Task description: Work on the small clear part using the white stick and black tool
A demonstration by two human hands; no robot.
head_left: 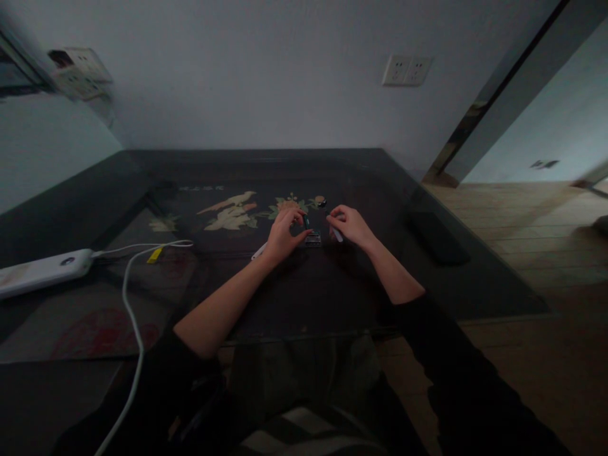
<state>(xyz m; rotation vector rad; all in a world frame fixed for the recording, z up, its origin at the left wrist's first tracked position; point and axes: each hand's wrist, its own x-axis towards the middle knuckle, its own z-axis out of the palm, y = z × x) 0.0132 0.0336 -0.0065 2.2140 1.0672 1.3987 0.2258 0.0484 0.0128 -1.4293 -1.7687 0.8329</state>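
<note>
My left hand [284, 235] rests on the dark glass-topped table [304, 297], its fingertips pinching a small dark upright piece [306, 221]. A small rectangular module [313, 239] lies right beside that hand. A thin white stick [259, 251] pokes out under the left wrist. My right hand [350, 225] sits just to the right, fingers curled around a small white tool [337, 235]. A tiny round dark object [322, 203] lies just beyond both hands. The room is dim, so the small parts are hard to make out.
A white power strip [42, 271] lies at the left with a white cable [133, 304] running toward me. A dark flat phone-like slab [437, 237] sits at the table's right. Bird and flower inlay [232, 212] shows under the glass. Wall sockets [407, 69] are behind.
</note>
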